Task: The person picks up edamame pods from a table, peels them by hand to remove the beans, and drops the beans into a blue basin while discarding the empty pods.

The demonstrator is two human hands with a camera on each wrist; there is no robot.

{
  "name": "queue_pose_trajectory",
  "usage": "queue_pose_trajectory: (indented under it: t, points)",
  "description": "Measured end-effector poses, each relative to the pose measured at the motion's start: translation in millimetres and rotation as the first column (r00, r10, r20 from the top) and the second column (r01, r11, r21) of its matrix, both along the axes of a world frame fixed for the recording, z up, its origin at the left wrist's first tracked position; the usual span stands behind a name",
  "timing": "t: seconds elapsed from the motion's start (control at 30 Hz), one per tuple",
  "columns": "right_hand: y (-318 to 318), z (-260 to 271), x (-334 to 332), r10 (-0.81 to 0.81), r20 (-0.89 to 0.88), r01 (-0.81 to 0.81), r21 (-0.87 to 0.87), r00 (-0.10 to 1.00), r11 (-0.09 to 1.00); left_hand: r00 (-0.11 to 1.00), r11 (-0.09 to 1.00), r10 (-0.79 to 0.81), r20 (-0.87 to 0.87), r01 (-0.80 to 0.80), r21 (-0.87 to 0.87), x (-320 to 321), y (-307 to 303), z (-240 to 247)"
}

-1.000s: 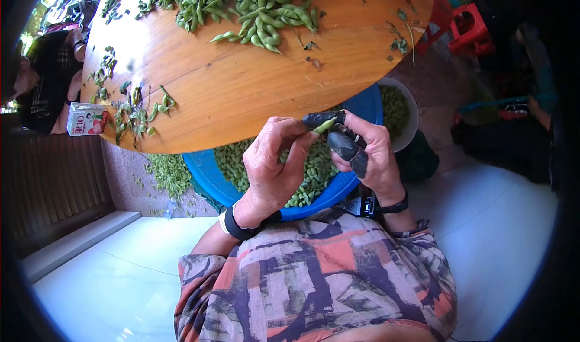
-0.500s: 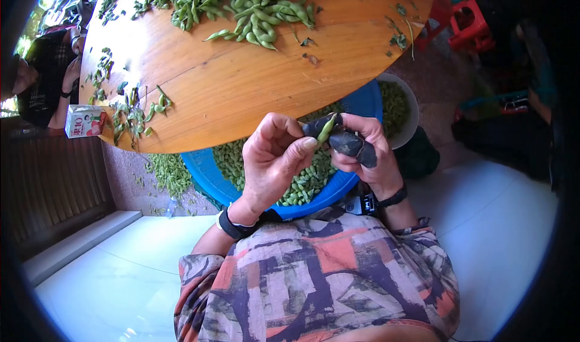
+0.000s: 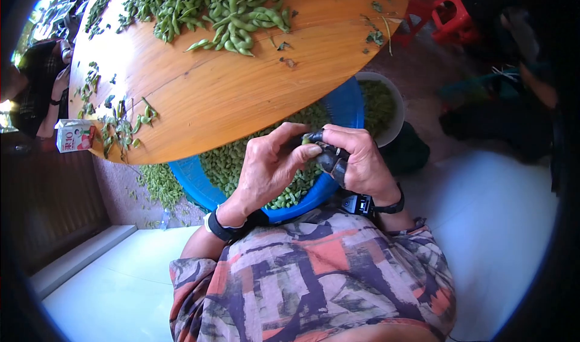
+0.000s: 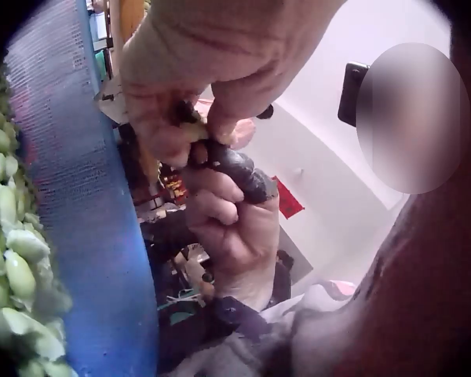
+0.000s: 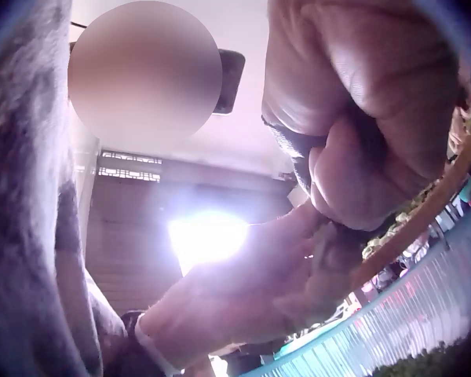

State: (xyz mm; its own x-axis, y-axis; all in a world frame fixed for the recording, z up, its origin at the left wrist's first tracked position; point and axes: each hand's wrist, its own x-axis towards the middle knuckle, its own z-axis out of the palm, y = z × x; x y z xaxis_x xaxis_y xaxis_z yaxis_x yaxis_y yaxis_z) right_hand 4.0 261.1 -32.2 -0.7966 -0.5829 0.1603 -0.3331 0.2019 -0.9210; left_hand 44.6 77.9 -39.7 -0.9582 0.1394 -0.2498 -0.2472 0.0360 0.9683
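In the head view both hands meet over a blue basin [image 3: 354,103] holding shelled green beans [image 3: 226,168]. Between the fingertips shows a small green bit of soybean pod [image 3: 306,141], mostly hidden by the fingers. My left hand [image 3: 261,168] pinches it with thumb and forefinger. Black covers [image 3: 327,158] wrap the thumb and forefinger of my right hand [image 3: 365,170], which grips the pod from the other side. In the left wrist view, the pod's pale green end [image 4: 193,131] peeks out between the two hands.
A wooden table [image 3: 199,109] overhangs the basin's far side, bearing a heap of soybean pods [image 3: 232,16] and leafy scraps. A drink carton [image 3: 75,135] stands at its left edge. Empty-looking hulls [image 3: 162,182] litter the floor; a pale bowl [image 3: 396,109] and red stool [image 3: 453,19] are rightward.
The pod stood upright between the fingers half a second ago; now the right fingers cover most of it. Both hands sit slightly lower, and the table has shifted left and down in view.
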Motion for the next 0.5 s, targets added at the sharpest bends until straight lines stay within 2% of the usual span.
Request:
queue_pose_trajectory:
  t: [0.07,0.13,0.2,0.23,0.27,0.37,0.4,0.47,0.5]
  points:
    - [3,-3,-1,0.021,-0.01,-0.02,0.03,1.0,0.999,0.961,0.947,-0.129,-0.245,0.046,-0.319,2,-2,0]
    - [5,-7,-1,0.054,-0.014,-0.053,0.053,0.998,0.997,0.936,0.934,-0.168,-0.308,0.051,-0.355,4,-5,-8]
    - [4,-12,0,0.033,-0.011,-0.032,0.061,0.999,0.998,0.844,0.883,-0.261,-0.468,0.013,-0.469,7,-9,-17]
    - [3,-12,1,0.037,-0.009,-0.036,0.059,0.999,0.998,0.823,0.873,-0.298,-0.484,0.029,-0.487,6,-12,-16]
    - [2,-13,1,0.035,-0.013,-0.034,0.073,0.999,0.997,0.826,0.872,-0.294,-0.482,0.025,-0.489,4,-14,-16]
    - [-3,-14,4,0.006,0.014,-0.008,0.104,1.0,0.995,0.938,0.94,-0.285,-0.197,0.234,-0.247,1,-21,-9]
    - [-5,-14,6,-0.03,0.041,0.025,0.128,0.999,0.991,0.941,0.94,-0.277,-0.192,0.225,-0.255,2,-20,-9]
    - [-8,-18,9,-0.052,0.027,0.049,0.091,0.998,0.995,0.971,0.972,-0.23,-0.068,0.225,-0.076,3,-19,-9]
    - [-8,-18,11,-0.065,0.057,0.06,0.088,0.996,0.994,0.963,0.966,-0.254,-0.086,0.249,-0.064,4,-22,-13]
